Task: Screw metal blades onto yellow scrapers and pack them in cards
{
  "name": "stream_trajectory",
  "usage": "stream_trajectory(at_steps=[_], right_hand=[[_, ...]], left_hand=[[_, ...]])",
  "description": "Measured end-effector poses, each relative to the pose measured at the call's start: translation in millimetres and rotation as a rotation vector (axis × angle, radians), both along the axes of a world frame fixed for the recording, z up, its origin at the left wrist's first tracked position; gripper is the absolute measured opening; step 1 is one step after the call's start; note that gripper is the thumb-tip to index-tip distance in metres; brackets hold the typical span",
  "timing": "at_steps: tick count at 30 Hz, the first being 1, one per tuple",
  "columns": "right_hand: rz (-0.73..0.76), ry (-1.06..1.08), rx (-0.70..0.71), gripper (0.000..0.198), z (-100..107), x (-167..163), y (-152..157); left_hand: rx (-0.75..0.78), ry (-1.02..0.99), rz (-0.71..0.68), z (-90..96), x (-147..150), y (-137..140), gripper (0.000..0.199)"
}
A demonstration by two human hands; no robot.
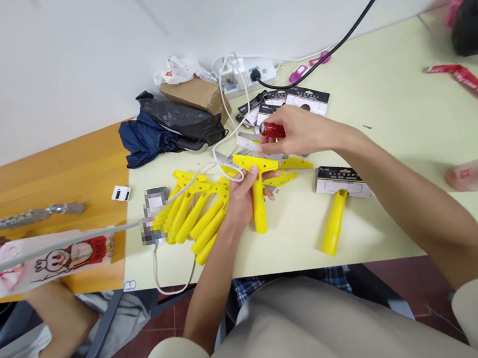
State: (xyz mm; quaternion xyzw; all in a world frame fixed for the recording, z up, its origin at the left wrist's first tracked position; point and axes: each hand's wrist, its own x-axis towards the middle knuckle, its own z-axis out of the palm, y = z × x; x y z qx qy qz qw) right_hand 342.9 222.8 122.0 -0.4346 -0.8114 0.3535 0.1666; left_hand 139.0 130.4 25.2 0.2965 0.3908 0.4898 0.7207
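My left hand (241,198) is closed around a yellow T-shaped scraper (260,209), its handle pointing toward me. Just above the scraper's head, my right hand (302,131) grips a short red screwdriver (272,130). The screwdriver's tip is hidden, so I cannot tell whether it touches the scraper. Several more yellow scrapers (203,213) lie in a heap left of my left hand. Loose metal blades (247,142) and yellow head pieces (295,163) lie behind and beside the held scraper. To the right rests another yellow scraper (336,223) with a black-and-white card (342,181) over its head.
Packaging cards (308,100) lie behind my hands. A white cable (185,189) crosses the heap; a black cord (359,22) runs to the power strip (263,68). A dark umbrella (148,134) and cardboard box (194,95) stand back left. Another person's arm (61,309) is at left.
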Motion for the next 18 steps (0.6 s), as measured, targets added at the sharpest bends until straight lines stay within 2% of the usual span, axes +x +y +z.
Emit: stream_trajectory(at_steps=[8, 18], right_hand=[[0.111, 0.04, -0.102, 0.027, -7.5, 3.5, 4.3], [0.114, -0.006, -0.117, 0.034, -6.1, 6.7, 4.9]], left_hand=[[0.037, 0.061, -0.128, -0.6, 3.1, -2.0, 0.057], [0.046, 0.063, -0.076, -3.3, 2.6, -1.2, 0.052]])
